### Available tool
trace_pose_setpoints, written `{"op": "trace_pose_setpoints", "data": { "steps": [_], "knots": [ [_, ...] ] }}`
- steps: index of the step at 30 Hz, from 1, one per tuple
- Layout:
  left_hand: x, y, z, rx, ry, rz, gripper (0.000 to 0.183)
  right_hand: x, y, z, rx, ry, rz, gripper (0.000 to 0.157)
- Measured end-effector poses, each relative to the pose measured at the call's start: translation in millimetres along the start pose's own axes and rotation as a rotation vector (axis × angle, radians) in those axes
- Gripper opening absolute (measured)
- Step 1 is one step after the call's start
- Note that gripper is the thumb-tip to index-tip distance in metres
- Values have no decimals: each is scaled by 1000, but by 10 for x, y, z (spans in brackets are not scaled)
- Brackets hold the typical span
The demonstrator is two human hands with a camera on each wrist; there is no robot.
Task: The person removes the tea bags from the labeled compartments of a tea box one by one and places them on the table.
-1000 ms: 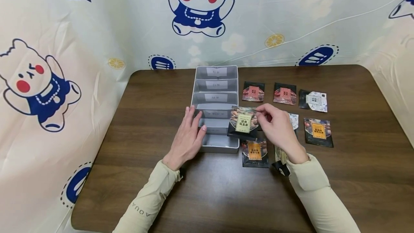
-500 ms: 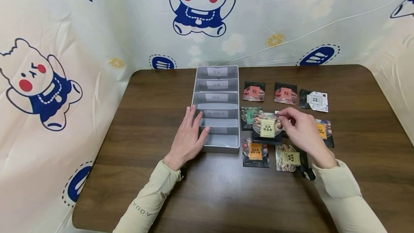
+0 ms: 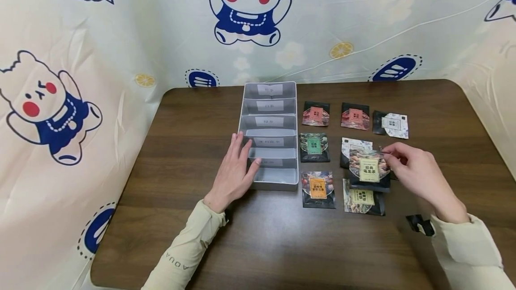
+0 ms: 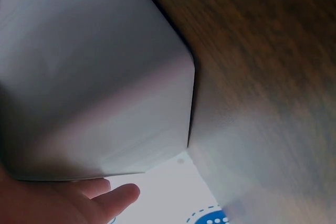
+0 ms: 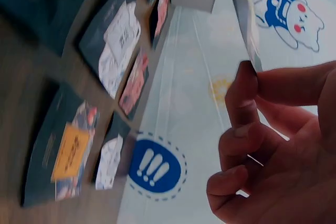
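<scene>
My right hand (image 3: 423, 178) pinches the top right corner of a black tea sachet (image 3: 369, 170) with a pale yellow-green label. It hangs over the table, overlapping a white-patterned sachet (image 3: 356, 144) and another yellow-green-labelled sachet (image 3: 362, 198) in the head view. In the right wrist view, thumb and index finger meet at the tip while the other fingers curl loosely. My left hand (image 3: 231, 173) rests at the left side of a grey divided box (image 3: 274, 186), its fingers straight along the rim. The left wrist view shows the box's outer wall (image 4: 105, 87) close up beside the fingers.
Two red-labelled sachets (image 3: 316, 114) and a white one (image 3: 391, 124) lie in the back row. A green sachet (image 3: 314, 147) and an orange one (image 3: 318, 189) lie right of the box. Another orange-labelled sachet (image 5: 71, 150) shows in the right wrist view. Printed curtain (image 3: 314, 21) surrounds the table.
My right hand has carried the pinched tea sachet rightward, away from the box, uncovering the green and orange sachets. My left hand stays in place at the box.
</scene>
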State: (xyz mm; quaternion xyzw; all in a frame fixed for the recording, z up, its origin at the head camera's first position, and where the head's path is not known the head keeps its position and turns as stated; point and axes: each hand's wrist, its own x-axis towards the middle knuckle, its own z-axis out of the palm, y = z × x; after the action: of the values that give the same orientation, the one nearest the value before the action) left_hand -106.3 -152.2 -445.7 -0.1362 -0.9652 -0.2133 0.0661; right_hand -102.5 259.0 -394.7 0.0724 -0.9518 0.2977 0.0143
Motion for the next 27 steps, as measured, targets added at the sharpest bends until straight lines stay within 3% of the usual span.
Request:
{"op": "trace_pose_setpoints", "data": {
  "steps": [18, 27],
  "knots": [
    [2, -2, -1, -22, 4, 4, 60, -155, 399, -272, -100, -225, 81, 15],
    [7, -6, 7, -33, 15, 11, 59, -237, 657, -403, -134, -358, 81, 13]
  ]
}}
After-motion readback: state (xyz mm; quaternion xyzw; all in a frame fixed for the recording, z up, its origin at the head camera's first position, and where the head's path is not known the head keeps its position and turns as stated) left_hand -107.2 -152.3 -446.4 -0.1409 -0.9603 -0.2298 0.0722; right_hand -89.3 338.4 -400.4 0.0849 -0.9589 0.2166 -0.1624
